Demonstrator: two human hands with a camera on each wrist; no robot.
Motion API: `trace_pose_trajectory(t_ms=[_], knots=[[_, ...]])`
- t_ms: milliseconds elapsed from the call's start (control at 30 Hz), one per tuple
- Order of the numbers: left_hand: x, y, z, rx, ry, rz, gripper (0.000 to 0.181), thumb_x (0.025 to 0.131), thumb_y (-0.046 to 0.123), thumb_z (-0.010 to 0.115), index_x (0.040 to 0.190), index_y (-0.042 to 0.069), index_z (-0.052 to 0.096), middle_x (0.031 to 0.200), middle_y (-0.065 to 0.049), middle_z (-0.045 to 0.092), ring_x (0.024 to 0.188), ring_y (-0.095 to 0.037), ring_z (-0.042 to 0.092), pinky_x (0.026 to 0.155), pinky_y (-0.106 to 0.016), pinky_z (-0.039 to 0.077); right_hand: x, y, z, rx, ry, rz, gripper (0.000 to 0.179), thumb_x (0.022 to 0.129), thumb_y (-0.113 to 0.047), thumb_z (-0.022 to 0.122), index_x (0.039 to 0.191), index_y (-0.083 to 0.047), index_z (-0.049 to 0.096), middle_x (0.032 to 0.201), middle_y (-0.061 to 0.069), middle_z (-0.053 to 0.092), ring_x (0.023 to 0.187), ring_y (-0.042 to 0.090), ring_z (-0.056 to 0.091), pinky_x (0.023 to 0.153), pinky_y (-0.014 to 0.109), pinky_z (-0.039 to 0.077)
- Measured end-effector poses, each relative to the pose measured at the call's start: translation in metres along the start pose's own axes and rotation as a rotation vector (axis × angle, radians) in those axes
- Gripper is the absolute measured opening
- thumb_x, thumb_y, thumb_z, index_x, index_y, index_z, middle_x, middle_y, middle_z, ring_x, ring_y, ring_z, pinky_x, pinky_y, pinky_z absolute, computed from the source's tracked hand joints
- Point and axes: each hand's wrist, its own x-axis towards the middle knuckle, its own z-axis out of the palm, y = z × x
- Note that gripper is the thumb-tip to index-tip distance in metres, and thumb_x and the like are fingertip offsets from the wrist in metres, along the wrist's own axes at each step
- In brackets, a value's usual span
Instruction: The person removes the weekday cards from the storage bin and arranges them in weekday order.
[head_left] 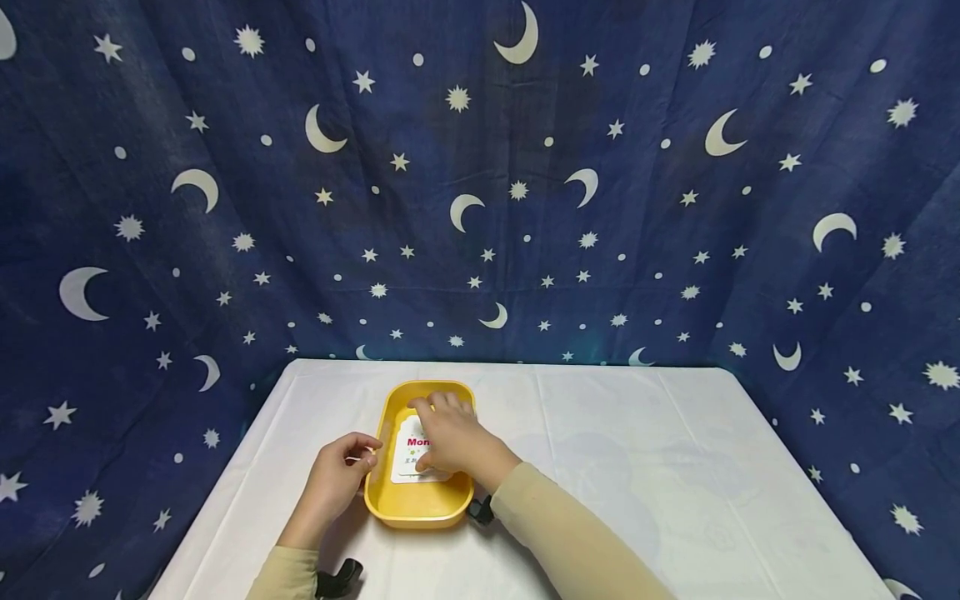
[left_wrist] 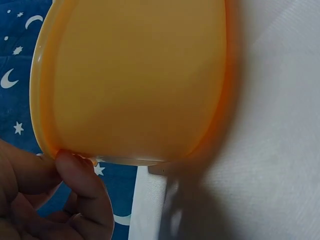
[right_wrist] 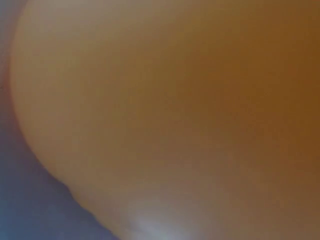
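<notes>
A yellow rectangular tray (head_left: 420, 502) with rounded corners sits left of centre on the table. My left hand (head_left: 341, 475) pinches its left rim; in the left wrist view, the thumb and forefinger (left_wrist: 82, 175) meet at the edge of the tray (left_wrist: 140, 85). Inside the tray lies a white card (head_left: 405, 467) with red letters "Mon" and small dark characters, partly covered by my right hand (head_left: 457, 437). That hand reaches over the right rim with its fingers spread above the card. Whether it touches the card is unclear. Blurred tray wall (right_wrist: 150, 100) fills most of the right wrist view.
White cloth covers the table (head_left: 637, 467), which stretches away to the right of the tray. Behind and beside it hangs a dark blue curtain (head_left: 570, 208) with moons and stars. Black wrist mounts show under the left wrist (head_left: 341, 577) and the right wrist (head_left: 482, 510).
</notes>
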Motion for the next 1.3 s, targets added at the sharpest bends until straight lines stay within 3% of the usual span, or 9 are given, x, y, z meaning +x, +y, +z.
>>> trace_pose_trajectory(t_ms=[433, 700, 1300], knots=[[-0.001, 0.001, 0.002, -0.033, 0.004, -0.012, 0.019, 0.100, -0.006, 0.066, 0.116, -0.001, 0.073, 0.091, -0.011, 0.063, 0.069, -0.017, 0.058, 0.052, -0.027, 0.052, 0.004, -0.001, 0.007, -0.088, -0.045, 0.024, 0.103, 0.072, -0.057, 0.096, 0.156, -0.028, 0.043, 0.138, 0.003, 0.054, 0.122, 0.023, 0.046, 0.104, 0.043, 0.043], [-0.001, 0.001, 0.003, -0.041, 0.008, -0.026, 0.019, 0.100, -0.006, 0.066, 0.117, -0.001, 0.073, 0.090, -0.011, 0.062, 0.069, -0.017, 0.057, 0.053, -0.028, 0.053, 0.006, -0.001, 0.011, -0.168, -0.093, 0.043, 0.103, 0.073, -0.063, 0.092, 0.155, -0.026, 0.043, 0.141, 0.005, 0.056, 0.126, 0.024, 0.048, 0.109, 0.046, 0.044], [-0.001, 0.000, 0.003, -0.053, 0.012, -0.045, 0.019, 0.101, -0.005, 0.065, 0.118, 0.000, 0.073, 0.090, -0.010, 0.061, 0.068, -0.017, 0.056, 0.053, -0.028, 0.052, 0.005, -0.002, 0.014, -0.160, -0.091, 0.032, 0.101, 0.070, -0.064, 0.095, 0.151, -0.028, 0.047, 0.135, 0.004, 0.059, 0.122, 0.023, 0.052, 0.108, 0.047, 0.046]])
